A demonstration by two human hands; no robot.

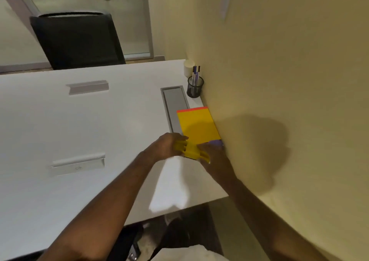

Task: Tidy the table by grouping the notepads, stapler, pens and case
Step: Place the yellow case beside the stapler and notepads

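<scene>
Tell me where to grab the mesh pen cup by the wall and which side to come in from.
Grip the pen cup around its round mesh wall, below the rim, coming from the open table side on its left. The wall stands close on its right, and the pens sticking out of the top block a grasp from above. It stands upright, so a sideways wrap should probably keep the pens in.

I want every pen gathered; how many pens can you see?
3, all upright in the black mesh cup by the wall: pens. Blur may hide more.
</scene>
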